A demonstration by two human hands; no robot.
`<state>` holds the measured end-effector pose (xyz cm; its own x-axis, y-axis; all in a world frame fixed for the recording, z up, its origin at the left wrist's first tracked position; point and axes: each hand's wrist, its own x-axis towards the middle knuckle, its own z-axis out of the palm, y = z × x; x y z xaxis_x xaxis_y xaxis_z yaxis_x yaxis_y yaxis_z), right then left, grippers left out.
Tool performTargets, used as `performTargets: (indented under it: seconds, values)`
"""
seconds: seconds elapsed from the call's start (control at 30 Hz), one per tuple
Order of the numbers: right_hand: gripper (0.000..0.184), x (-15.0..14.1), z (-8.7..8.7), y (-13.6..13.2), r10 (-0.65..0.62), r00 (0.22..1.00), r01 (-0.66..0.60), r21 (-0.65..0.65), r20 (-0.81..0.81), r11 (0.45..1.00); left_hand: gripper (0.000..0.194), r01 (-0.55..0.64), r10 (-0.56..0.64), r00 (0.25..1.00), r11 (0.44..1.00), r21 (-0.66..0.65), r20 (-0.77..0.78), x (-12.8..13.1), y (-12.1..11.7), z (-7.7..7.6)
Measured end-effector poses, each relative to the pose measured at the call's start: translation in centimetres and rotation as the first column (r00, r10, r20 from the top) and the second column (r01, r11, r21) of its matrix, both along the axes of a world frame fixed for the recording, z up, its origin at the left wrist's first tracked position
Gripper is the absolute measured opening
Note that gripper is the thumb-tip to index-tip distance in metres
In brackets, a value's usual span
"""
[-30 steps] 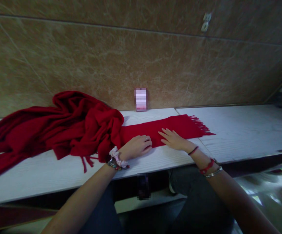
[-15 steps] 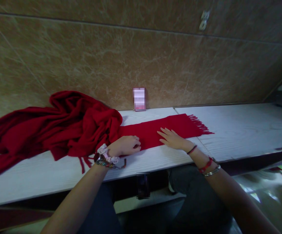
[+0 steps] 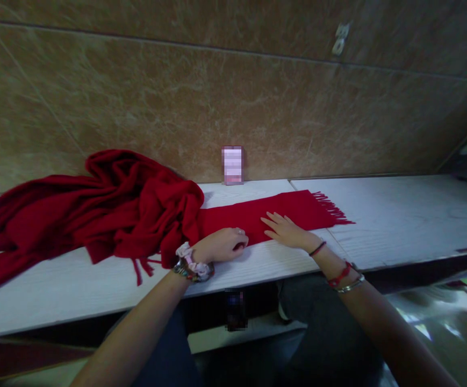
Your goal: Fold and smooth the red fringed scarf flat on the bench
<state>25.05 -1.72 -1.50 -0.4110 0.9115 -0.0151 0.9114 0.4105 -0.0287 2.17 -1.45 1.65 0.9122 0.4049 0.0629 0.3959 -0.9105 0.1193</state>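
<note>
A red fringed scarf (image 3: 285, 207) lies along the white wood-grain bench, its right part flat and narrow, with the fringe pointing right. The left part is a loose, crumpled heap (image 3: 136, 209). My left hand (image 3: 223, 244) has curled fingers closed at the near edge of the flat part, just right of the heap; the fingertips are partly hidden. Farther right, my right hand (image 3: 285, 230) rests palm down on the fabric, fingers spread, holding nothing. A few fringe strands hang out from under the heap's near side.
A phone-like object (image 3: 232, 165) with a blurred-out screen leans against the brown marbled wall (image 3: 177, 107) behind the white bench (image 3: 386, 215). A small white fitting (image 3: 340, 39) is on the wall. My legs (image 3: 330, 317) are below the bench's front edge.
My left hand has slid a little to the right along the scarf's near edge. My right hand and the scarf look nearly the same.
</note>
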Motion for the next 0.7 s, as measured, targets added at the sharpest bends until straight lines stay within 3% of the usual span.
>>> performTargets:
  seconds: [0.2, 0.33, 0.4, 0.53, 0.7]
  values:
    - [0.051, -0.1, 0.3, 0.1, 0.013, 1.0, -0.013, 0.033, -0.015, 0.999, 0.018, -0.118, 0.12, 0.988, 0.993, 0.03, -0.097, -1.4, 0.8, 0.7]
    - [0.05, -1.1, 0.6, 0.2, 0.083, 0.994, -0.073, 0.138, -0.072, 0.988, 0.026, -0.24, 0.236, 0.97, 0.967, 0.082, 0.056, -1.0, 1.3, -0.6]
    - [0.05, -1.7, 0.5, 0.2, 0.129, 0.989, -0.119, 0.122, -0.076, 0.985, 0.035, -0.296, 0.292, 0.954, 0.953, 0.066, 0.063, -0.8, 1.4, -1.6]
    - [0.052, -2.5, -0.1, 0.2, 0.143, 0.989, -0.142, 0.011, -0.045, 0.99, 0.05, -0.502, 0.496, 0.858, 0.865, -0.014, -0.13, -1.1, 1.3, -3.0]
    - [0.053, -1.9, 0.5, -0.1, 0.13, 0.991, -0.132, -0.056, -0.042, 0.99, 0.059, -0.612, 0.576, 0.775, 0.786, -0.082, -0.259, -1.8, 1.5, -2.5]
